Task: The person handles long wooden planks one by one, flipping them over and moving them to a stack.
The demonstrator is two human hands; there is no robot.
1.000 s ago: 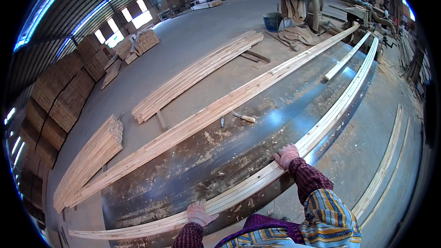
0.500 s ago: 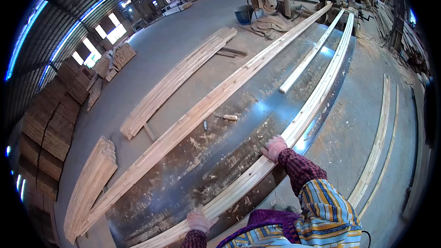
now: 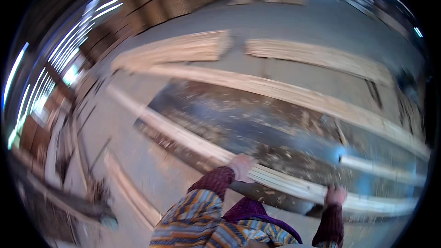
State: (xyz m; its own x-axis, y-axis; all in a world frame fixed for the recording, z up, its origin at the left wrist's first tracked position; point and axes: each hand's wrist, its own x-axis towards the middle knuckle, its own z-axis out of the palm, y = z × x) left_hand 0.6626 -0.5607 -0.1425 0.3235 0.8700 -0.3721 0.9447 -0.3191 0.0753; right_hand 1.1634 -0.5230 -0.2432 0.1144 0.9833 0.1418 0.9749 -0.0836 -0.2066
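Note:
Several long, pale wooden strips lie side by side along the near edge of a dark, sawdust-strewn metal table. My left hand, in a pale glove, is closed over them near the middle of the view. Farther right, my right hand grips the same bundle, its fingers over the far side. Motion smears both hands somewhat. A single shorter strip rests on the table beyond my right hand. Near it lies a small tool with a light handle, too blurred to tell its kind.
A long stack of boards runs along the table's far side. Behind it, two board piles sit low over the floor. Tall timber stacks stand at the back. More strips lie on the floor at the near left.
The view has swung to the left, bringing the strips' left end into sight. Both hands stay on the strips, the right one now lower and farther right in view.

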